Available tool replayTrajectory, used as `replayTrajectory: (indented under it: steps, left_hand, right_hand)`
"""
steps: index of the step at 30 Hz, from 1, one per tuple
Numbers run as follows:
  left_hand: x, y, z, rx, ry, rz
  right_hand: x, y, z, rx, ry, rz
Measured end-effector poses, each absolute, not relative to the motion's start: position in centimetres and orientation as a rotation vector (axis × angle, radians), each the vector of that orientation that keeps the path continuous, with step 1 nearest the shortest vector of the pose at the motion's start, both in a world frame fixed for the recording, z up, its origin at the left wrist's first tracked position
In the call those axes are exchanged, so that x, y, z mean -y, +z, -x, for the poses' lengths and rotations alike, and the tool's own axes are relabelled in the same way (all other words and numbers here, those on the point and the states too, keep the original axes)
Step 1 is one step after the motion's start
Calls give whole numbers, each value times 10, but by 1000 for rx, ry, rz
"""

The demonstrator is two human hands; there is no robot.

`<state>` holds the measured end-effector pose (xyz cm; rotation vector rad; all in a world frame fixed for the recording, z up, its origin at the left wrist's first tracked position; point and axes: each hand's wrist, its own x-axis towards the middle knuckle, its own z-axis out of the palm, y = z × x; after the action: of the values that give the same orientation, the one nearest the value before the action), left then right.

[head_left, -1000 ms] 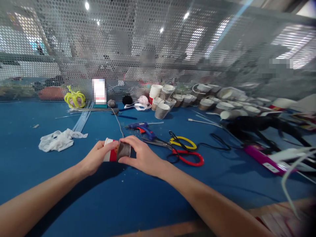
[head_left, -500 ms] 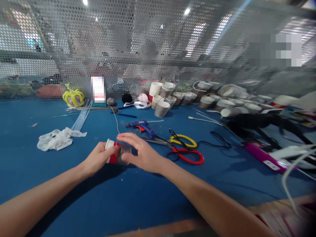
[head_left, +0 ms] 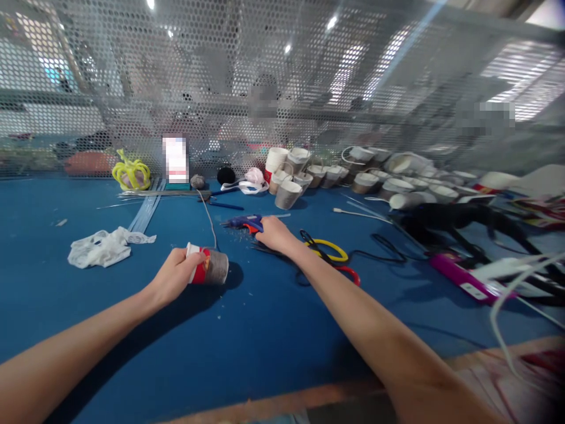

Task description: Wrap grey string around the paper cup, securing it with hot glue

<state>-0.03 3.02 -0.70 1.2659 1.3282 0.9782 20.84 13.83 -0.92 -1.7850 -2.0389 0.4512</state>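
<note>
My left hand (head_left: 176, 272) is closed around a paper cup (head_left: 217, 267) tipped on its side, its white rim toward my palm. Grey yarn wraps the base half of the cup, and the red printed part shows under my thumb. From the wrapped part a strand of yarn (head_left: 209, 218) runs back to a small grey yarn ball (head_left: 197, 181). My right hand (head_left: 277, 235) is closed on the handle of a blue hot glue gun (head_left: 242, 222), which lies on the table with its nozzle pointing left. The fingers hide most of the handle.
Scissors with yellow and red handles (head_left: 333, 249) lie under my right forearm among black cable. Wrapped cups (head_left: 289, 194) stand along the back. White lace (head_left: 100, 247) lies left, a purple power strip (head_left: 461, 277) right. A perforated metal screen (head_left: 220, 76) rises behind.
My right hand has left the cup and moved right and away from me to the glue gun's handle. My left hand still holds the cup in nearly the same place.
</note>
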Motion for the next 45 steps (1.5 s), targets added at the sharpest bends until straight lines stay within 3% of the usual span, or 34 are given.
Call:
replayTrajectory:
  steps: [7,11,13,25,45]
  left_hand:
    - [-33,-7,1,-1331,948,-1361]
    - [-33,-6,1,-1367,939,-1351]
    - [-34,-6,2,-1386,934,-1352]
    - [-41,-3,7,-1428,932,-1308]
    - [-39,-1,7,-1439,873,-1388]
  right_hand:
    - [-109,23,-203,1954,586,1645]
    - [-77,40,-204,1896,1105,1349]
    - [-64,42,-203,1899,1178,1278]
    - [-30,45,-197,2117,1112,1362]
    - [-22,46,-191,2413,562,1346]
